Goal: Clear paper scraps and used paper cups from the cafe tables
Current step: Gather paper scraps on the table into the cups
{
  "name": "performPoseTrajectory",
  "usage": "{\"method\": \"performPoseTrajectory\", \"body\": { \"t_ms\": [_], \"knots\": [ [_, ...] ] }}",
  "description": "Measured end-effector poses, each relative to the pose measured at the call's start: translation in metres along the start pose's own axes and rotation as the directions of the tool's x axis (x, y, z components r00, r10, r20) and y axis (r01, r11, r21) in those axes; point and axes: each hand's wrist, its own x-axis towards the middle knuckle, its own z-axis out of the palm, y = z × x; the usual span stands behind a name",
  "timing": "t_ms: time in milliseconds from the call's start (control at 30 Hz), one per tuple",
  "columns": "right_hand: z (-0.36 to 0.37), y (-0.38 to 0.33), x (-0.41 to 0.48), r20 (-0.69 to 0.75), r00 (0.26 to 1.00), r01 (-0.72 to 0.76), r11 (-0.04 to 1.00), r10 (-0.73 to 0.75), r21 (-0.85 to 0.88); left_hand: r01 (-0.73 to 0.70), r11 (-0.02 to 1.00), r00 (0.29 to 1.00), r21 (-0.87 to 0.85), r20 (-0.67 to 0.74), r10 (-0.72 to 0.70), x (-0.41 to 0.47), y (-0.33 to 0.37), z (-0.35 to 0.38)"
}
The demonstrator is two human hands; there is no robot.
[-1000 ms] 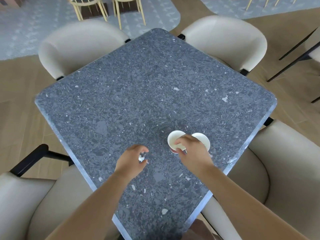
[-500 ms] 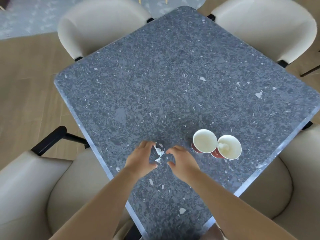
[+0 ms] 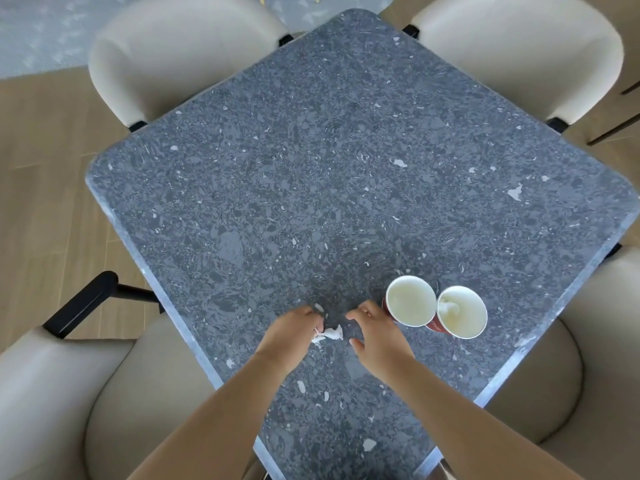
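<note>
At the lower centre of the frame, the left hand (image 3: 291, 332) is pinching a paper scrap (image 3: 330, 333) near the table (image 3: 311, 168) corner while the right hand (image 3: 379, 336) is hovering loose and empty just beside two cups (image 3: 411, 301), which a careless reach could be tipping over.

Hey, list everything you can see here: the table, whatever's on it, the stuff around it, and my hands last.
table: one, dark grey speckled, centre of view
cups: two, red outside and white inside, side by side near the table's right edge
paper scrap: one, white, between the hands
chairs: four, cream, one at each table side
rug: one, grey-blue, top left
floor: one, tan wood, around the table
left hand: one, pinches the paper scrap
right hand: one, empty, beside the cups
</note>
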Motion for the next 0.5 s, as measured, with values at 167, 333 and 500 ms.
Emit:
{"method": "performPoseTrajectory", "body": {
  "t_ms": [167,333,500],
  "knots": [
    [0.004,-0.001,-0.002,0.0,1.0,0.027,0.999,-0.027,0.027,0.046,0.995,0.998,-0.087,-0.039,-0.05,-0.004,0.003,0.001],
    [0.011,-0.01,0.002,-0.003,0.999,0.044,0.999,-0.044,0.01,0.059,0.988,0.997,-0.145,-0.047,-0.066,-0.016,0.003,0.0],
    [0.014,-0.009,0.0,-0.041,0.999,0.026,1.0,-0.025,0.016,0.061,0.995,0.998,-0.075,0.001,-0.061,-0.016,0.01,0.003]
  ]
}}
